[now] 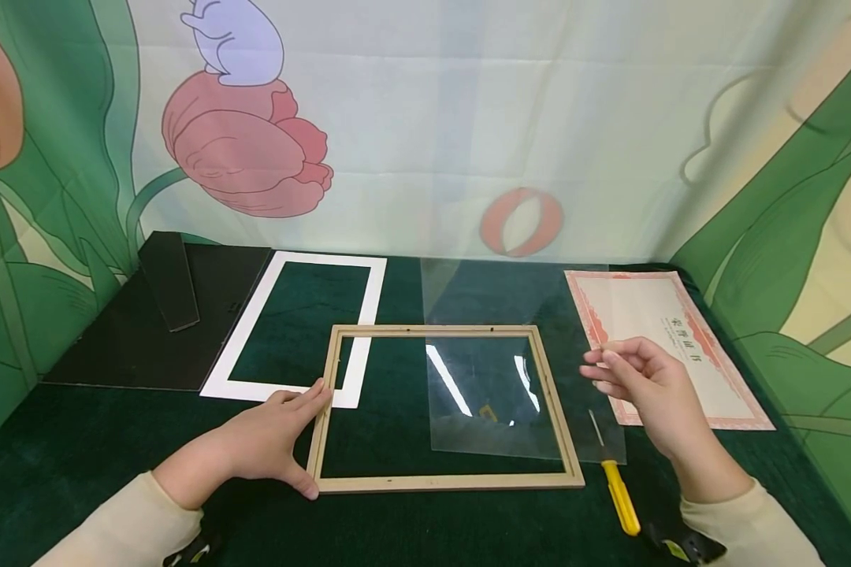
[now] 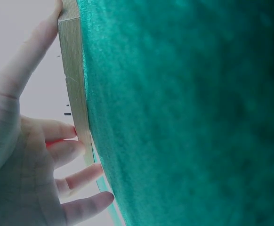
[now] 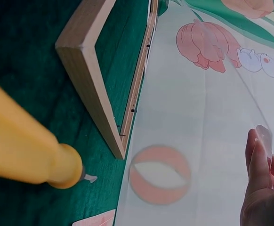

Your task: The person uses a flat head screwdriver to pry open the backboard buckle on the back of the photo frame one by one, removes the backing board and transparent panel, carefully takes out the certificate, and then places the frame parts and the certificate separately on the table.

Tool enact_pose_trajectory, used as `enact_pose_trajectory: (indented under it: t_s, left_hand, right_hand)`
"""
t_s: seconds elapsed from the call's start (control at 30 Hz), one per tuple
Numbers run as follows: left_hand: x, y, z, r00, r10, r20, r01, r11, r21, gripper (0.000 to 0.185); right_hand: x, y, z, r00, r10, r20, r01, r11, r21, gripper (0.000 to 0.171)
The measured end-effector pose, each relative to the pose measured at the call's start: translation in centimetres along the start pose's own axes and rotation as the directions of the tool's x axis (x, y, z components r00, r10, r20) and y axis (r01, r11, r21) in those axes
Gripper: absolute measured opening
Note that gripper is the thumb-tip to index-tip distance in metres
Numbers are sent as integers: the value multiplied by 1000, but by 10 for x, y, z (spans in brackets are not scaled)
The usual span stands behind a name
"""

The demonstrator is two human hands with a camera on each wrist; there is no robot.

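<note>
My left hand (image 1: 276,437) rests against the left bar of a light wooden picture frame (image 1: 454,482), thumb at its near left corner and fingers spread along the outer side. In the left wrist view those fingers (image 2: 80,181) look fairly straight beside the bar. My right hand (image 1: 652,386) pinches the edge of a clear transparent sheet (image 1: 492,394) between thumb and fingers. Light streaks reflect off the sheet, which overlaps the frame in the head view. In the right wrist view a corner of the sheet (image 3: 265,139) shows at the fingertips.
A yellow-handled screwdriver (image 1: 620,498) lies right of the frame. Behind the right hand is a red-bordered certificate (image 1: 645,315). At the left lie a white mat border (image 1: 220,387) and a black backing board (image 1: 128,339) with a stand leg. A printed curtain (image 1: 397,118) hangs behind.
</note>
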State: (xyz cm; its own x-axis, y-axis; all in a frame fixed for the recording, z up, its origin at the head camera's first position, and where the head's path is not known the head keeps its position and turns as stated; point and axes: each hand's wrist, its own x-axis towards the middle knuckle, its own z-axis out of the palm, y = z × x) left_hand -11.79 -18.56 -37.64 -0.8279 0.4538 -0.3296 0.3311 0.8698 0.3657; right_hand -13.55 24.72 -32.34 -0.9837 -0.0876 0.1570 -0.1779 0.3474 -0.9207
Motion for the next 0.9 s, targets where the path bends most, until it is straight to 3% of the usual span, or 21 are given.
enact_pose_trajectory:
  t_s: [0.17, 0.4, 0.57, 0.73, 0.9]
  left_hand:
    - [1, 0, 0, 1000, 3, -7, -3, 1000, -3, 117]
    - [0, 2, -2, 1000, 9, 3, -9, 1000, 18, 116]
    - [2, 3, -8, 999, 8, -45, -7, 1000, 24, 99]
    - [12, 5, -9, 981, -66, -184, 82, 993, 82, 69]
    - [21, 7, -8, 964, -168, -204, 197, 972, 129, 62]
  right_hand:
    - [-1, 2, -4, 1000, 14, 7, -15, 998, 54, 26]
    - [-3, 8, -12, 995, 79, 65, -92, 967, 236, 30]
    - [1, 41, -24, 989, 91, 114, -118, 962, 248, 32]
    - [7, 74, -35, 987, 60, 151, -103, 949, 296, 27]
    - [2, 47, -30, 985, 89, 146, -130, 944, 302, 26]
